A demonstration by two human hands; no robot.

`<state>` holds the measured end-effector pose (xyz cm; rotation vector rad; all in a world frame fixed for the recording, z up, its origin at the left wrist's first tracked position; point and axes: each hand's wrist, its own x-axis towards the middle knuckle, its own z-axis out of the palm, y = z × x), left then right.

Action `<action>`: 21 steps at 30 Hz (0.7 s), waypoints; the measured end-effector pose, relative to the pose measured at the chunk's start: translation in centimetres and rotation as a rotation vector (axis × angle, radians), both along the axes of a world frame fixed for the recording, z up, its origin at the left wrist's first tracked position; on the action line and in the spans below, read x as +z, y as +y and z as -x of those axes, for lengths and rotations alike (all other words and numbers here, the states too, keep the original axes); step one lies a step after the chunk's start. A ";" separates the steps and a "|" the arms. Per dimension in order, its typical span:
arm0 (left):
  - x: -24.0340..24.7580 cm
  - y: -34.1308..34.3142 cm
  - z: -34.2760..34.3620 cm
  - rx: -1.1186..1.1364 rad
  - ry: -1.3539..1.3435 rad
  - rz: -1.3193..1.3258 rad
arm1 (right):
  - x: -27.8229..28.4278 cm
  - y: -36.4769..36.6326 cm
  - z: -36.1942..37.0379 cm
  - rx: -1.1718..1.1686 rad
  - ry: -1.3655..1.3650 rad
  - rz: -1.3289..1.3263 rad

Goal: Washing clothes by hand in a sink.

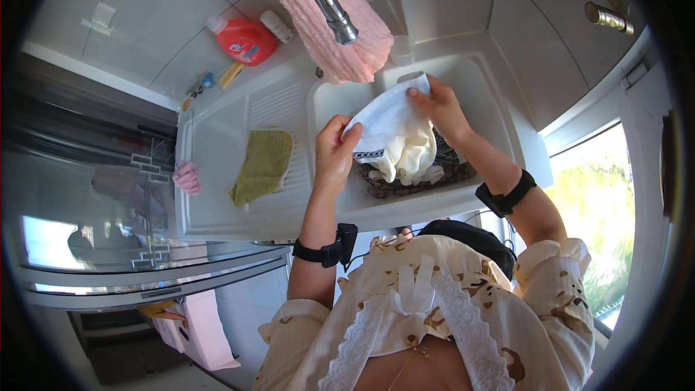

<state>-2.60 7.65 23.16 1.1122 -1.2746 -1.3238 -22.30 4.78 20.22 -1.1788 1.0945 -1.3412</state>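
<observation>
Over the sink basin [492, 119] I hold up a white and cream garment [391, 117] with a dark patterned band near its left edge. My left hand [334, 152] pinches its left side, thumb on top. The upper right corner is gripped between thumb and fingers of my right hand [440, 108]. Cream fabric hangs in folds from the white part into the basin. Below it lies dark patterned cloth [380, 187], partly hidden by the garment. I cannot tell the garment's exact kind.
A chrome faucet [329, 3], with a pink towel [362, 51] behind it, overhangs the basin. Left on the ribbed washboard lies a green cloth [264, 163]. A pink crumpled cloth [187, 177] sits at the sink's left rim. A red detergent bottle [246, 40] stands behind.
</observation>
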 end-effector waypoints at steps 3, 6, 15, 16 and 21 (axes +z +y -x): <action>1.3 0.4 1.6 0.062 0.329 -0.121 | 0.4 1.4 -0.8 -0.220 0.351 0.193; 0.9 0.5 2.0 0.061 0.445 -0.116 | 2.9 4.4 -2.2 0.295 0.377 0.148; 3.7 1.4 0.3 -0.093 0.360 -0.118 | 1.5 2.1 -1.8 0.252 0.046 0.094; 3.7 1.3 0.1 -0.095 0.356 -0.120 | 1.7 1.7 -2.1 0.249 0.042 0.092; 3.6 1.2 -0.7 -0.112 0.295 -0.056 | 0.5 -0.1 -1.7 0.645 -0.153 -0.054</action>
